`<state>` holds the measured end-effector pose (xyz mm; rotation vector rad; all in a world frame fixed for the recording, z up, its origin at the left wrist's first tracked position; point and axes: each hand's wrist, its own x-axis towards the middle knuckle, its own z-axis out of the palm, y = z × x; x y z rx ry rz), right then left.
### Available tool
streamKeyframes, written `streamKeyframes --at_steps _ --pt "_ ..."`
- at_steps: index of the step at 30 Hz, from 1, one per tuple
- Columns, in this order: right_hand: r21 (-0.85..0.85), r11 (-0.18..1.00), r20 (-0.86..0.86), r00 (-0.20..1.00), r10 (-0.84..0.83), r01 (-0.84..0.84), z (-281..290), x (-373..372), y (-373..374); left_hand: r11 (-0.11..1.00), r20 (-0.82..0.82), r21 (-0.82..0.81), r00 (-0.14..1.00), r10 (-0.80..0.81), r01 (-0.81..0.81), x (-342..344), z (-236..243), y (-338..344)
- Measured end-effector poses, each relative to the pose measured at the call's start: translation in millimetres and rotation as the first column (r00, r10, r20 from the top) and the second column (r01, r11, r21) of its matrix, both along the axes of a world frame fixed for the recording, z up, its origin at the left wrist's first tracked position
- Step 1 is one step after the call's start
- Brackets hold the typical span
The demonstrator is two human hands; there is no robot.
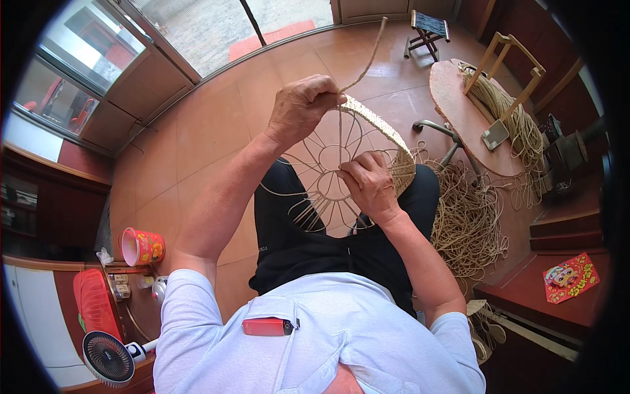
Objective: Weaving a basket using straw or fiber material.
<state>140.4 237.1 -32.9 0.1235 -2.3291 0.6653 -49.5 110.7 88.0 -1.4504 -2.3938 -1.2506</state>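
A round wire basket frame [331, 155] rests between my knees, its spokes and rings bare on the left side. Pale cord weaving [380, 125] covers its rim and wall at the upper right. My left hand [304, 108] is closed at the far rim, pinching the cord where the weaving ends. From there a loose cord end [369, 62] sticks up and away. Over the frame's middle, my right hand [369, 182] is closed, fingertips pinching a strand that runs down from the left hand. The fingertips partly hide that strand.
A heap of loose cord [462, 223] lies on the floor to the right. Beside it stands a pinkish oval table [459, 108] bearing more cord and a wooden frame. A folding stool [430, 29] is far right. A red bucket [142, 247] and a small fan [108, 358] stand left.
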Motion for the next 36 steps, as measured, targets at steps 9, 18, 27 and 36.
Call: streamKeyframes --at_steps 9,18,27,36 --pt "0.026 1.0 0.008 1.0 -0.001 0.001 7.4 0.3 -0.5 0.993 0.236 0.12 0.971 -0.019 -0.01 3.2 -1.3 0.3" --pt "0.063 0.988 -0.175 0.976 -0.131 0.144 53.8 7.4 6.3 0.977 0.368 0.214 0.925 -0.101 0.021 3.0 -7.1 -9.9" --pt "-0.187 0.973 -0.148 0.976 -0.161 0.132 88.4 -25.5 3.9 0.975 0.321 0.222 0.942 -0.094 0.021 29.3 2.0 -29.0" --pt "-0.221 0.975 -0.253 0.966 -0.046 -0.011 85.5 -11.2 -19.7 0.947 0.443 0.317 0.874 -0.201 0.057 57.1 4.2 -65.1"
